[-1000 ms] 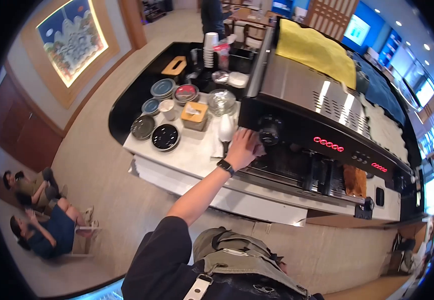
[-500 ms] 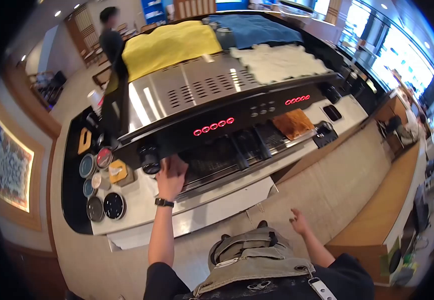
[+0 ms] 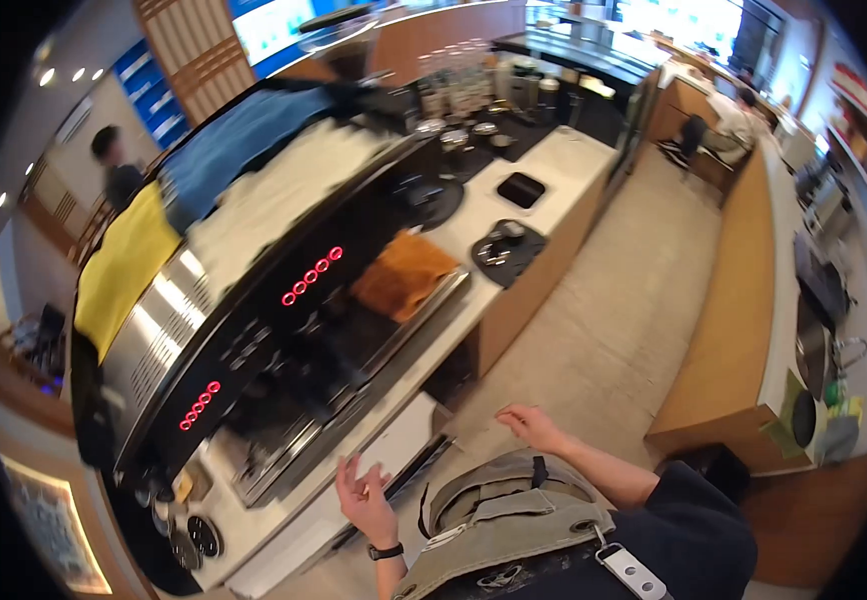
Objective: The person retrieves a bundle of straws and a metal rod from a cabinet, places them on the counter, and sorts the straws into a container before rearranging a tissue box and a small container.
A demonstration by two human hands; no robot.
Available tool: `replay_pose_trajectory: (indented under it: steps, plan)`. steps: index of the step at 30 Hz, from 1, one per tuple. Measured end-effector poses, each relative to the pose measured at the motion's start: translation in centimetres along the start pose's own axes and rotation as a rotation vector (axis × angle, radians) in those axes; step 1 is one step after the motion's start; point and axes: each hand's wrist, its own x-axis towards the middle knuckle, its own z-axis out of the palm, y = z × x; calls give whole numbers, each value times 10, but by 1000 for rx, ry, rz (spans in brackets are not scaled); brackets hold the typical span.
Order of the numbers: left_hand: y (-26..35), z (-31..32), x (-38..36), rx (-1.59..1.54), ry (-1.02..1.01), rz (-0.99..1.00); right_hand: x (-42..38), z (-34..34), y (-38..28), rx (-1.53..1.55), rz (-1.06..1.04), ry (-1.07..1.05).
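Observation:
My left hand (image 3: 366,497), with a dark band on its wrist, is raised in front of the counter's white drawer front (image 3: 299,530). Its fingers are apart and nothing is in them. My right hand (image 3: 534,426) hangs over the floor in front of my apron (image 3: 514,510), fingers loosely stretched and holding nothing. Beyond the hands stands a long espresso machine (image 3: 254,305) with red-lit buttons. A folded brown cloth (image 3: 406,275) lies at the right end of its drip tray (image 3: 439,300).
Yellow (image 3: 124,265), blue (image 3: 239,135) and cream cloths (image 3: 284,190) cover the machine's top. A black mat (image 3: 509,255) with metal tools lies on the counter's right. A wooden counter (image 3: 729,330) runs along the right. A person (image 3: 734,125) sits at the back.
The view has swung to the right. My left hand has left the machine's left end and come back in front of the counter, its fingers now spread. My right hand is still empty.

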Motion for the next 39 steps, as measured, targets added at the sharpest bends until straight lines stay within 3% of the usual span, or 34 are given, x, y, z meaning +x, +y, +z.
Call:
replay_pose_trajectory:
  steps: [3, 5, 6, 8, 11, 14, 16, 20, 24, 27, 35, 39]
  plan:
    - [-10, 94, -3, 39, -397, -239, -9, -67, -32, -42, 96, -9]
    - [-23, 169, 5, 91, -649, -223, -9, -106, -41, -110, 120, 85]
    - [-33, 211, 7, 108, -777, -218, -6, -124, -43, -73, 6, 174]
    - [-42, 298, 4, -119, -907, -430, -1, -156, -48, -9, -227, 353]
    - [-54, 406, -23, -474, -1069, -732, 4, -214, -64, -147, -521, 498]
    - [-74, 501, -70, -681, -1224, -915, 11, -260, -44, -168, -576, 502]
    - [-79, 550, -95, -771, -1337, -1072, 13, -292, -5, -249, -462, 536]
    - [-77, 631, -108, -546, -1401, -1067, 16, -373, 67, -363, -229, 649]
    - [-72, 724, -83, -420, -1608, -1068, 53, -452, 136, -443, -50, 771]
    - [-86, 811, -50, -273, -1775, -1048, 84, -519, 187, -307, 75, 762]
    - [-72, 1048, -10, 47, -2095, -937, 150, -697, 248, -281, 151, 900]
    - [-89, 1170, -20, 264, -2075, -733, 168, -778, 307, -131, 295, 1027]
